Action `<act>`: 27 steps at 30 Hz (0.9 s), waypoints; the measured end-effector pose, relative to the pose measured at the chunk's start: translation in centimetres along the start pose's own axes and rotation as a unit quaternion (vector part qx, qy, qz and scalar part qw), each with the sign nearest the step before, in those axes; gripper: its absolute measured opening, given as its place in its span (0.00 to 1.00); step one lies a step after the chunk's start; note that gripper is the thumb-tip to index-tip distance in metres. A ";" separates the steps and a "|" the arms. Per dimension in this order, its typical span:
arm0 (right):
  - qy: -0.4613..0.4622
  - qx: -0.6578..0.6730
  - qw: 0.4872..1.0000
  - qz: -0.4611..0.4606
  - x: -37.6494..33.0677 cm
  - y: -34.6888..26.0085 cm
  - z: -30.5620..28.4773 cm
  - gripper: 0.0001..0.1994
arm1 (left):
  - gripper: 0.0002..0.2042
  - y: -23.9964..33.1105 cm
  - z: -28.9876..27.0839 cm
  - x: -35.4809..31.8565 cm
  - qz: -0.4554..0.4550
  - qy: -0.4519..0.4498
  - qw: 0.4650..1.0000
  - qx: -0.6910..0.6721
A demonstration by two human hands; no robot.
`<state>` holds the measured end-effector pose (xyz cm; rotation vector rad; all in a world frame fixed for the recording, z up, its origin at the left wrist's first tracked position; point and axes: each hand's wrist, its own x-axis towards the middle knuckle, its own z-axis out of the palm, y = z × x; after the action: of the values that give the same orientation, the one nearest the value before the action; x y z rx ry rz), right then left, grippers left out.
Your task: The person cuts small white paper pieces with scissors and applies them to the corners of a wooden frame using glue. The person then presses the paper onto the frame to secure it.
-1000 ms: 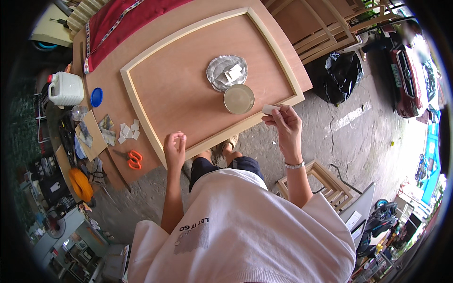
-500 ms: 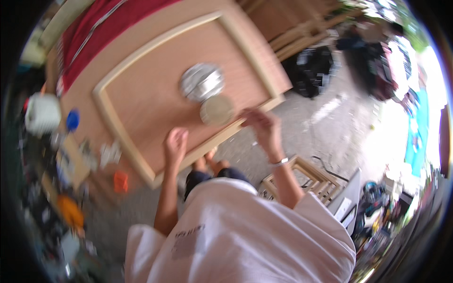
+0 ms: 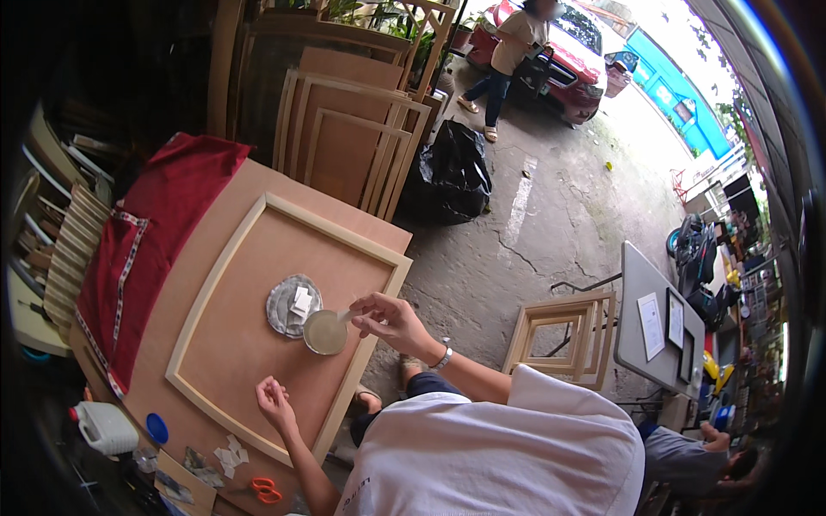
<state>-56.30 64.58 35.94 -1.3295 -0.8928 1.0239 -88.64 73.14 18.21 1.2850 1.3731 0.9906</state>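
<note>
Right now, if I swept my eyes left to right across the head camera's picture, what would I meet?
Jug → blue lid → white scraps → left hand → bowl → right hand → stacked frames → grey table.

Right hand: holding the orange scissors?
No, the right hand pinches a small white piece; the orange scissors lie on the table.

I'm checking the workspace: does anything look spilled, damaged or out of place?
Nothing looks spilled around the round container by the right hand. The concrete floor does look damaged: a dark, jagged crack breaks its surface near the pale stripe.
</note>
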 end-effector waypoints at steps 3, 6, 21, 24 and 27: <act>-0.015 -0.046 0.998 -0.036 0.4 -1.2 -1.0 0.13 | 0.07 0.5 -0.5 -1.4 -0.016 0.035 0.999 -0.018; -0.015 -0.065 0.995 -0.069 0.2 -2.4 -4.0 0.12 | 0.07 1.1 1.8 -3.3 -0.001 0.079 0.997 -0.025; 0.108 0.131 0.983 -0.071 -5.5 -1.1 -24.0 0.03 | 0.14 12.7 22.3 -9.8 0.181 0.076 0.979 0.064; 0.132 0.158 0.976 -0.069 -6.0 -0.9 -26.0 0.07 | 0.15 13.9 23.1 -8.9 0.123 0.028 0.992 0.011; 0.167 0.161 0.972 -0.045 -6.4 -1.0 -27.1 0.07 | 0.17 14.9 23.3 -7.9 0.112 0.003 0.993 -0.046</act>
<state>-32.79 49.69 35.66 -1.1301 -0.5028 0.8036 -63.04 65.68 29.15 1.3881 1.1912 1.1959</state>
